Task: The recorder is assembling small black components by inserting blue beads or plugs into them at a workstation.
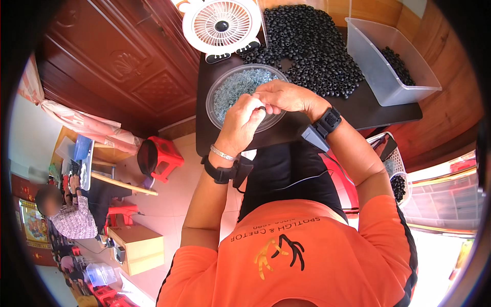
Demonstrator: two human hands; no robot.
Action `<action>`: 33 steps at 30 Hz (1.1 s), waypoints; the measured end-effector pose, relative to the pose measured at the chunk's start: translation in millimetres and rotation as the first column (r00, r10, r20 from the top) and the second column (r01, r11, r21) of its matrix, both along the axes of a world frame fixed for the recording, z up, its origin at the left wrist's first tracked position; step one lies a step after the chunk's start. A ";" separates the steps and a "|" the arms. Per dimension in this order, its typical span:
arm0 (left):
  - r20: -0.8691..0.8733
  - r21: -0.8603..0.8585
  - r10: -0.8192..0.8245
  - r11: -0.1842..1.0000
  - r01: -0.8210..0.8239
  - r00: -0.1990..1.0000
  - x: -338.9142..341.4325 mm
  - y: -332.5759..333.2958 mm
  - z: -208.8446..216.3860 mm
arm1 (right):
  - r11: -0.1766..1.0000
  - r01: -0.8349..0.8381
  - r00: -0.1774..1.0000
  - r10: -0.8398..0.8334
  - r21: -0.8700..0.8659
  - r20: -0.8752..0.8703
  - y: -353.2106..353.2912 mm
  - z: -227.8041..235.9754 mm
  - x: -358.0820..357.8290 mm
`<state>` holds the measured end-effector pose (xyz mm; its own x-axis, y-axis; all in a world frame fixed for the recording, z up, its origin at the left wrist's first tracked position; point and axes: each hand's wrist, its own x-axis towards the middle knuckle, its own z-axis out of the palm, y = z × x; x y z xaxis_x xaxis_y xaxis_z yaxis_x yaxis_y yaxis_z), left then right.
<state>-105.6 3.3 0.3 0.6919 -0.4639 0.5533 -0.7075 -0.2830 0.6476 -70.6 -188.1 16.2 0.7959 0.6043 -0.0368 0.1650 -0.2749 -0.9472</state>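
Fingers point(249, 102) of the left hand point(237, 124) pinch narrow on a small dark piece point(262, 108), right above the bowl point(208, 105) of pale bits point(229, 93) — and the right hand point(287, 96) crowds in close, its fingertips partly hidden, so I can't tell what they grip. Tight work! A loose pinch could drop that piece among the pale bits; a wrist nudging the bowl might tip it, scattering bits across the counter point(368, 115).

Fan point(222, 25), one; round bowl point(209, 98), one; tabletop bin point(409, 95), one; wearer's wrist straps point(220, 174), two; black rings point(314, 56), uncountable.
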 end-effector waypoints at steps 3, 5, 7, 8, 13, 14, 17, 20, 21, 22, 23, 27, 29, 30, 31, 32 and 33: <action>0.031 0.061 -0.011 0.998 0.009 0.999 -1.7 3.6 4.2 | 0.997 -0.067 0.998 0.067 0.042 0.007 0.9 -2.5 0.9; 0.014 0.076 -0.003 0.997 0.002 1.000 -1.2 5.5 2.0 | 0.999 -0.009 1.000 0.010 0.040 -0.019 2.3 -1.8 -1.9; -0.301 -0.072 -0.066 0.996 0.046 0.951 2.4 9.8 -3.9 | 0.998 0.014 1.000 -0.013 0.057 -0.025 4.6 -3.4 -1.1; -0.300 -0.075 -0.062 0.996 0.042 0.952 4.7 12.4 -5.4 | 0.996 0.043 0.999 -0.040 0.076 -0.032 5.6 -3.9 -0.9; -0.622 -0.454 -0.302 0.891 -0.018 0.723 6.2 13.4 -9.5 | 0.988 0.071 0.995 -0.080 0.134 0.065 4.9 1.7 -3.8; -0.628 -0.507 -0.316 0.859 -0.066 0.712 6.4 14.0 -10.5 | 0.983 0.080 0.988 -0.100 0.167 0.115 5.4 2.8 -4.6; -0.627 -0.518 -0.319 0.852 -0.074 0.711 3.3 17.8 -7.6 | 0.983 0.131 0.934 -0.166 0.130 0.315 8.7 12.5 -13.4; -0.613 -0.540 -0.355 0.841 -0.046 0.706 -5.1 19.9 -0.6 | 0.982 0.179 0.848 -0.182 0.054 0.497 11.8 25.9 -28.0; -0.604 -0.546 -0.375 0.838 -0.022 0.703 -7.2 19.7 0.2 | 0.981 0.188 0.807 -0.178 0.040 0.563 11.8 28.2 -31.6; -0.604 -0.549 -0.374 0.835 -0.027 0.704 -8.4 19.6 0.0 | 0.982 0.184 0.809 -0.172 0.036 0.563 11.8 29.9 -34.5; -0.597 -0.556 -0.384 0.831 -0.018 0.704 -9.1 19.5 -0.4 | 0.984 0.176 0.782 -0.143 0.005 0.606 11.8 31.2 -36.9; -0.591 -0.528 -0.378 0.849 0.012 0.713 -11.1 20.7 -2.0 | 0.979 0.191 0.665 -0.071 -0.078 0.743 13.3 35.1 -44.5; -0.594 -0.507 -0.365 0.862 0.019 0.717 -11.5 21.4 -3.6 | 0.978 0.191 0.640 -0.062 -0.080 0.766 13.6 36.1 -47.1; -0.596 -0.466 -0.344 0.884 0.036 0.725 -11.1 22.2 -5.0 | 0.979 0.189 0.612 -0.053 -0.081 0.789 14.1 36.7 -48.2; -0.597 -0.424 -0.323 0.904 0.053 0.734 -10.9 22.6 -6.0 | 0.979 0.189 0.613 -0.053 -0.081 0.788 14.5 37.4 -49.3; -0.598 -0.424 -0.323 0.904 0.052 0.733 -11.4 22.6 -6.3 | 0.979 0.188 0.585 -0.044 -0.083 0.810 14.9 38.1 -50.4; -0.589 -0.430 -0.331 0.901 0.060 0.737 -11.9 22.3 -6.4 | 0.979 0.188 0.555 -0.035 -0.084 0.831 15.2 38.2 -51.4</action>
